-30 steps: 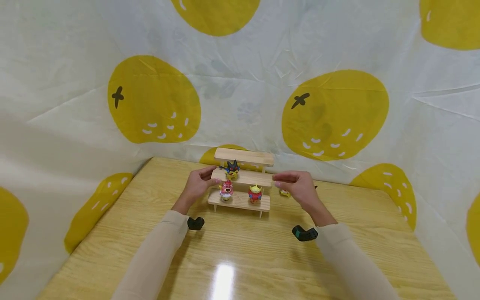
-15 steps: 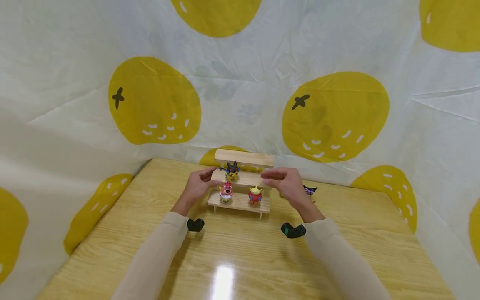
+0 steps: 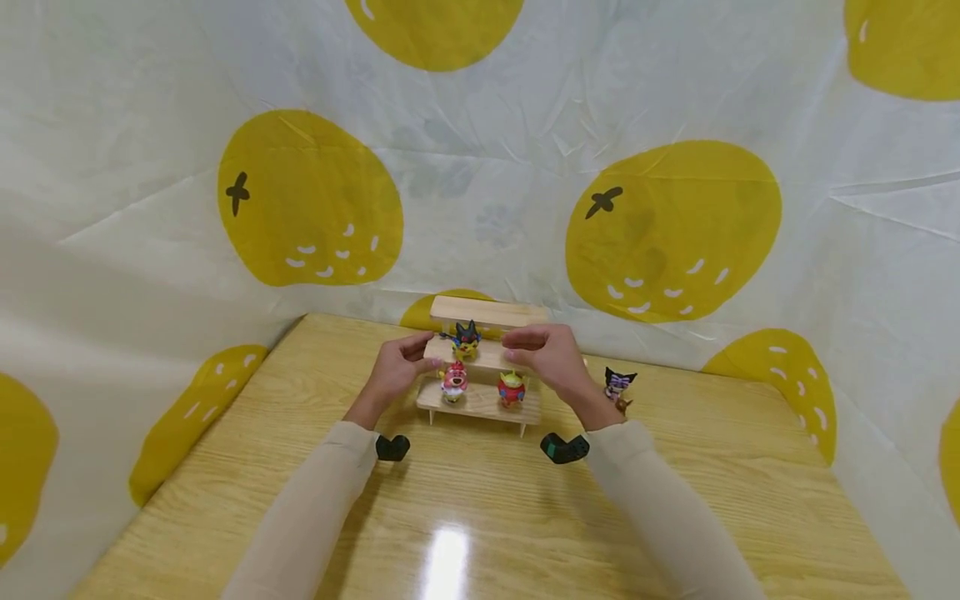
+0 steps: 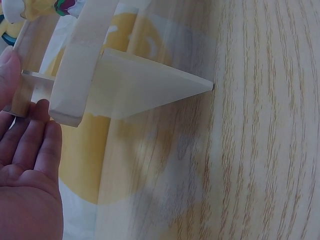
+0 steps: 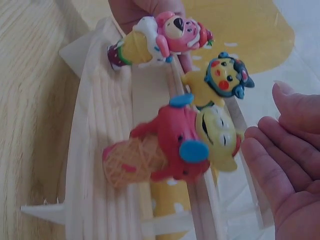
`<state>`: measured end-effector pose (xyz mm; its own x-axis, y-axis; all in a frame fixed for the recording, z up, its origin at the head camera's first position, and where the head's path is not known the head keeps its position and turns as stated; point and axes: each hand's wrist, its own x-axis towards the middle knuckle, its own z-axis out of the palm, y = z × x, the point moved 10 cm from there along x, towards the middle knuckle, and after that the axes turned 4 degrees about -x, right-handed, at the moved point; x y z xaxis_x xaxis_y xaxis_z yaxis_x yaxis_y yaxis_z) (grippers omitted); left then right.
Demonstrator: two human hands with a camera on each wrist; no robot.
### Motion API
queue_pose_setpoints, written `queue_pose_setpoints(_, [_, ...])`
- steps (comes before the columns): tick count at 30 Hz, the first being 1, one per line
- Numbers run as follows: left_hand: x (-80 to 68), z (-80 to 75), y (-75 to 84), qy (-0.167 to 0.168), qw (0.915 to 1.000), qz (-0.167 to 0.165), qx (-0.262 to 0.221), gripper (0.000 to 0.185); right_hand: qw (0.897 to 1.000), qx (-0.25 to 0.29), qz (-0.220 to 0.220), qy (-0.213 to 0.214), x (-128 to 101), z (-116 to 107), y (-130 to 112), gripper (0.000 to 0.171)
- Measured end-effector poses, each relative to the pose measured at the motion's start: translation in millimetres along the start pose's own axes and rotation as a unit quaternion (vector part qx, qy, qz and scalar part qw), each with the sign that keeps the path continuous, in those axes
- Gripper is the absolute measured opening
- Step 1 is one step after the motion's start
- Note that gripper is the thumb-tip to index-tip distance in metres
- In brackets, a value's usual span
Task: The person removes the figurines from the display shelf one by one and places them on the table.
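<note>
A three-tier wooden display stand (image 3: 487, 313) stands at the back of the table. My left hand (image 3: 393, 367) grips the left end of its middle tier, thumb above and fingers below. A pink bear figurine (image 3: 454, 382) and a red figurine with a yellow-green head (image 3: 512, 390) stand on the bottom tier. On the middle tier, at the left, is a yellow figurine in a black eared hood (image 3: 466, 340). My right hand (image 3: 551, 358) hovers over the middle tier's right part, close behind the red figurine; nothing is between its thumb and fingers in the right wrist view.
To the right of the stand, a black-eared figurine with a purple bow (image 3: 618, 383) stands on the wooden table (image 3: 480, 492). A white curtain (image 3: 480, 217) printed with yellow fruit hangs right behind the stand.
My right hand has moved left from the stand's right end to above the middle tier, uncovering the black-eared figurine. My left hand and the figurines on the stand have stayed put.
</note>
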<state>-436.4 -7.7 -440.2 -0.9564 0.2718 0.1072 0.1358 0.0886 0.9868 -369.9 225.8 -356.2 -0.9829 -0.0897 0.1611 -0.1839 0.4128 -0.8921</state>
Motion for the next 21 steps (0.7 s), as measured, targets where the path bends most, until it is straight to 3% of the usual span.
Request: queue_pose_setpoints(21, [0.1, -2.1, -2.7, 0.012, 0.9999, 0.001, 0.008, 0.061, 0.999, -0.028, 0.029, 0.018, 17.4, 28.3, -10.3, 0.034])
